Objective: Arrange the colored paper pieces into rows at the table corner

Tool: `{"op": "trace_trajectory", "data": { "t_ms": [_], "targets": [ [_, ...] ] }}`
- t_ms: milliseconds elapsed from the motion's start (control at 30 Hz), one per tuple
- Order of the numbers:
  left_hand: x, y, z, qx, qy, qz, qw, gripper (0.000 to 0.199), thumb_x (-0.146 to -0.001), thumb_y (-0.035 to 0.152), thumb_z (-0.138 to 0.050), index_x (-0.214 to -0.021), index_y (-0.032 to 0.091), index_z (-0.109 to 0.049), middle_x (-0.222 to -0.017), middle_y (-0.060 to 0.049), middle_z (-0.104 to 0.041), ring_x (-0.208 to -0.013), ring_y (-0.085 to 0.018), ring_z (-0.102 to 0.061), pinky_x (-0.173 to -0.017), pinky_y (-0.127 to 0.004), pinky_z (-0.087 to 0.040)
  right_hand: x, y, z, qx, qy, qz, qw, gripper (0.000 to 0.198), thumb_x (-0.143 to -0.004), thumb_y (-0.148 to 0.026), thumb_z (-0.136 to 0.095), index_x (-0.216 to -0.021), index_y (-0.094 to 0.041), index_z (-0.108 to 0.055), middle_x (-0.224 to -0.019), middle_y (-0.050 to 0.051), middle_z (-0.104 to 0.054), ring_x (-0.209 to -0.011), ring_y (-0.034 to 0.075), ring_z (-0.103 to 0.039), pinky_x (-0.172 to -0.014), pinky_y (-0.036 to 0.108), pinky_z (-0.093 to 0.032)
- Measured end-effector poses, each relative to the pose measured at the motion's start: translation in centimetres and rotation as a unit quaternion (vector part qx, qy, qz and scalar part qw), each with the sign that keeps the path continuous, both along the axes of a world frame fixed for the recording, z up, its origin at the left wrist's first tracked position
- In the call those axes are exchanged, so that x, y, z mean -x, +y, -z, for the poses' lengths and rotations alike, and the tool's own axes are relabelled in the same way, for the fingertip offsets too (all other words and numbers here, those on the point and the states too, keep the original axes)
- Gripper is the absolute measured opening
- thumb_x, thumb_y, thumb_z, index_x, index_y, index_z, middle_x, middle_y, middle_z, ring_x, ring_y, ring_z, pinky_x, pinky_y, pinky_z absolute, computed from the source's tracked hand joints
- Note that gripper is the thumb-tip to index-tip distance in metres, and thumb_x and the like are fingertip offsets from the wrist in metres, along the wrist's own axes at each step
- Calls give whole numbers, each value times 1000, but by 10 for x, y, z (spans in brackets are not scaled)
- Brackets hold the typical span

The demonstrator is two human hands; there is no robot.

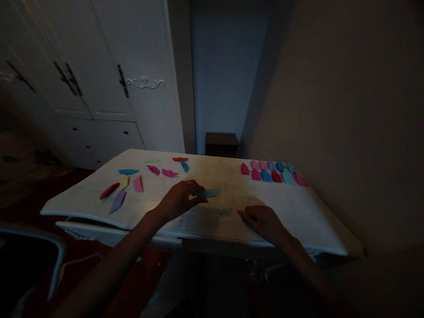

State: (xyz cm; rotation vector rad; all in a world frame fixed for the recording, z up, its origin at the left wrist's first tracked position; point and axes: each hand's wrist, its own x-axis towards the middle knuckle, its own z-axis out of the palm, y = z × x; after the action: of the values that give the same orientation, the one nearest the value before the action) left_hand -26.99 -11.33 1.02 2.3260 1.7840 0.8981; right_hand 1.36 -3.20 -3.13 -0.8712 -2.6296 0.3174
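Note:
Over the middle of the white table (pixel 205 225), my left hand (pixel 180 198) pinches a pale teal folded paper boat (pixel 213 193) by its left end. My right hand (pixel 265 222) rests near the table's front edge, apart from the paper, with its fingers curled in and nothing visible in them. Loose folded papers lie on the left side, among them a purple one (pixel 117 202), a pink one (pixel 138 183), a yellow one (pixel 124 181) and a dark red one (pixel 109 191). At the right, several folded pieces, including a light blue one (pixel 288 176), stand in two rows.
A white wardrobe (pixel 152 119) rises behind the table at the left. A small brown cabinet (pixel 221 139) stands beyond the far edge. The wall (pixel 331 110) runs close along the right side. A chair frame (pixel 61 251) is at the lower left.

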Motion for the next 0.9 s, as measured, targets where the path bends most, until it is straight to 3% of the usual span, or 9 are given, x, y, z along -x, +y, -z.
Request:
{"op": "trace_trajectory", "data": {
  "t_ms": [200,433,633,900],
  "targets": [
    [-87,92,-2,28,-44,110,993,25,-83,37,-67,-102,21,-71,-93,-3,-72,-80,-16,-65,-71,-26,-49,-54,2,9,49,129,107,985,53,-95,-51,-37,-53,-20,-43,-50,-3,-44,-46,10,-42,-50,23,-28],
    [-203,173,14,45,15,186,981,28,-82,35,-69,-103,17,-71,-104,-8,-73,-95,-22,-66,-84,-32,-48,-69,4,13,91,247,116,958,49,-94,-43,-46,-52,-20,-35,-50,-5,-32,-47,8,-33,-48,24,-23],
    [-258,204,31,52,90,185,977,33,-85,42,-63,-105,17,-70,-105,-10,-70,-99,-26,-64,-81,-35,-49,-69,6,15,125,305,135,935,51,-93,-44,-48,-51,-20,-30,-48,-7,-25,-46,7,-26,-46,24,-19],
    [-277,214,33,49,118,148,981,29,-87,41,-60,-103,19,-70,-104,-10,-68,-100,-26,-63,-82,-37,-48,-65,5,16,108,301,134,938,49,-92,-39,-49,-51,-19,-32,-47,-7,-28,-45,6,-26,-46,24,-18]
  ]
}}
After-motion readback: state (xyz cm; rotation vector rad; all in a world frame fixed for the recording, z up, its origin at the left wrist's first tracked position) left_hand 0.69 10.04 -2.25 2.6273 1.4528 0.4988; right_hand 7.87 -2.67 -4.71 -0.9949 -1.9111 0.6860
